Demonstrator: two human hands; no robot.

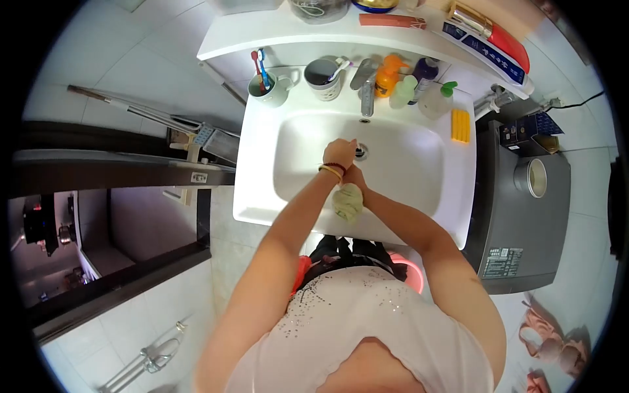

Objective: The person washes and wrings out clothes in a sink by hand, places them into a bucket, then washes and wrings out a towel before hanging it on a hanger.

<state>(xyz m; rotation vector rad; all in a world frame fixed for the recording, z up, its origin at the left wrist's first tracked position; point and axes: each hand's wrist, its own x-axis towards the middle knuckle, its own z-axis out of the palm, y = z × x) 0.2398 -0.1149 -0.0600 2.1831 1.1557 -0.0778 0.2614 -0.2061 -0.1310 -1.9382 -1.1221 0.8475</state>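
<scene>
Over the white sink basin (pixel 400 167), my left hand (pixel 341 152) is closed, its fingers curled against my right hand; what may be inside them does not show. Two bands circle my left wrist. My right hand (pixel 354 175) touches my left hand from below and is mostly hidden by it. A pale green crumpled cloth-like thing (pixel 348 202) lies against my right wrist, near the front rim. Just beyond my hands are the drain (pixel 360 151) and the metal faucet (pixel 367 98).
Behind the basin stand a green cup (pixel 278 97) with toothbrushes, a grey cup (pixel 325 90) and an orange bottle (pixel 388 80). A yellow soap dish (pixel 460 126) sits at the right rim. A shelf (pixel 282 31) overhangs the back.
</scene>
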